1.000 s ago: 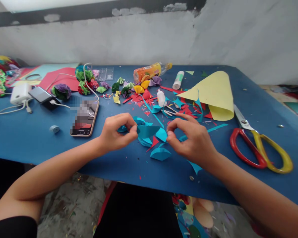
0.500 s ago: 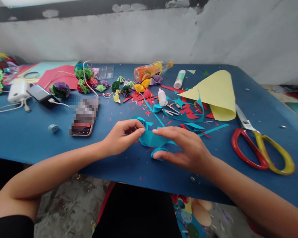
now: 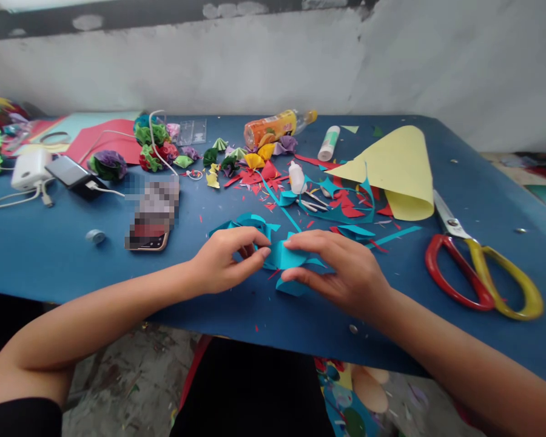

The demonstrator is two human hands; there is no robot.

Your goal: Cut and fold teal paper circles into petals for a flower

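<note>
Between my hands, a small bent piece of blue paper [image 3: 279, 255] is held just above the table. My left hand [image 3: 230, 258] pinches its left edge with thumb and forefinger. The right side sits between the curved thumb and forefinger of my right hand [image 3: 339, 267]. More blue paper cuttings [image 3: 250, 220] lie behind my left fingers, and another blue piece [image 3: 292, 287] rests under my right thumb. Behind the hands a white glue bottle [image 3: 295, 178] stands among red and blue scraps.
Large scissors [image 3: 453, 224] with red and yellow handles lie to the right, beside a rolled yellow sheet [image 3: 391, 173]. A phone [image 3: 153, 215] lies at left. At the back are an orange drink bottle [image 3: 273, 128], a glue stick [image 3: 329, 143] and folded paper flowers [image 3: 255, 160].
The blue paper between my hands has turned and bent more toward my right fingers. My right thumb and forefinger have closed in on it, and my left fingers have shifted slightly.
</note>
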